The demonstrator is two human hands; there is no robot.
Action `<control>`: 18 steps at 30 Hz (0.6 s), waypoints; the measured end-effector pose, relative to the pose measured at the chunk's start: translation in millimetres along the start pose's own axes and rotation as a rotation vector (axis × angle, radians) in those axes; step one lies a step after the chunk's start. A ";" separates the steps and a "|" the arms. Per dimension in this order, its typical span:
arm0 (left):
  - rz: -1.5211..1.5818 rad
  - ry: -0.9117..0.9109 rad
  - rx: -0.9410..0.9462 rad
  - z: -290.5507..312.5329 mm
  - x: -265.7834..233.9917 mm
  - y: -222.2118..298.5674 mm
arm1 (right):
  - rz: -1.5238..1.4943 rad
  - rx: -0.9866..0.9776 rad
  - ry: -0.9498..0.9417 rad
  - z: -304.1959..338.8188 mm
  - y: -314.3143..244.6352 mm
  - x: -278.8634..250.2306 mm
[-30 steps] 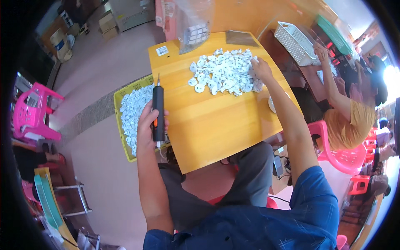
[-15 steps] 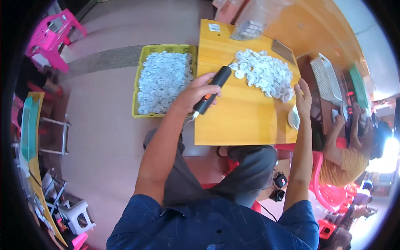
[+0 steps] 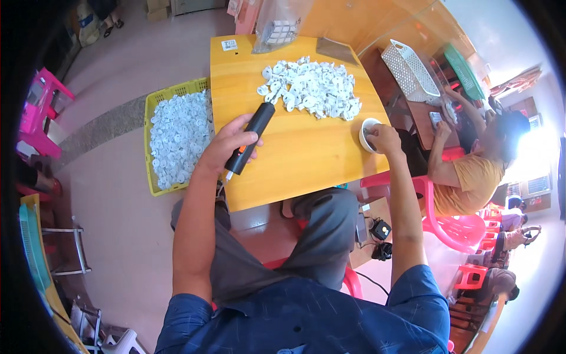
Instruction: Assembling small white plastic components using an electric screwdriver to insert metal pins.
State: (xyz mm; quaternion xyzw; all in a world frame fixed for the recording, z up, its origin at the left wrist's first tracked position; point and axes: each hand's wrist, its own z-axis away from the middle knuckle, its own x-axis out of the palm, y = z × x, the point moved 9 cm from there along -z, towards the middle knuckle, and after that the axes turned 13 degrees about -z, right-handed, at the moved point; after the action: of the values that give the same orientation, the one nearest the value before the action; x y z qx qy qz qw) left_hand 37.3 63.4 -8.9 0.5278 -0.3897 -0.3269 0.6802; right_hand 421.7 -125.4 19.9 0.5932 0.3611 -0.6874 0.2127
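Observation:
In my left hand (image 3: pixel 232 140) is a black electric screwdriver (image 3: pixel 252 137) with an orange switch. My fingers wrap round its body, its bit end points away toward a pile of small white round plastic parts (image 3: pixel 312 88), and a cord leaves its near end. At the table's right side my right hand (image 3: pixel 384 139) is closed, its fingertips down inside a small white bowl (image 3: pixel 364 131). Something dark lies in the bowl; the fingertips and whatever they pinch are hidden.
The yellow wooden table (image 3: pixel 283 159) stands before my knees. A yellow basket (image 3: pixel 148 138) full of similar white parts sits at its left. A clear plastic bag (image 3: pixel 277 29) lies at the far edge. On my right, a person in a yellow shirt (image 3: pixel 469 183) sits near a white basket (image 3: pixel 410 68).
My right hand has gone from raised and open above the bowl to closed with its fingers in it. The view has turned right; the screwdriver stays in my left hand.

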 end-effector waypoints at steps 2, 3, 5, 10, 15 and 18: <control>-0.021 0.001 -0.003 0.0 2.3 1.6 | 0.035 -0.023 0.044 -5.8 7.3 5.3; -0.021 -0.007 -0.007 0.8 2.7 0.8 | 0.033 -0.023 0.085 -6.9 7.8 5.2; -0.021 -0.024 -0.008 1.4 1.5 -1.4 | 0.028 -0.026 0.129 -8.9 9.8 5.4; -0.006 -0.004 -0.012 4.0 -0.1 -0.7 | 0.182 0.025 0.104 -10.8 9.5 13.3; -0.011 0.008 -0.013 5.5 0.6 -1.0 | 0.186 0.004 0.091 -7.3 -0.2 6.1; -0.023 0.012 -0.016 4.4 0.0 -2.1 | 0.173 -0.033 0.159 -6.2 1.4 -6.1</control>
State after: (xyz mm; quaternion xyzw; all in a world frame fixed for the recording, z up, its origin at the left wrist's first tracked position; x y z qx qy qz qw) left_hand 33.4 60.8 -10.3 0.5286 -0.3770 -0.3347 0.6830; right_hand 428.1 -122.5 25.2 0.6711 0.3354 -0.6113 0.2517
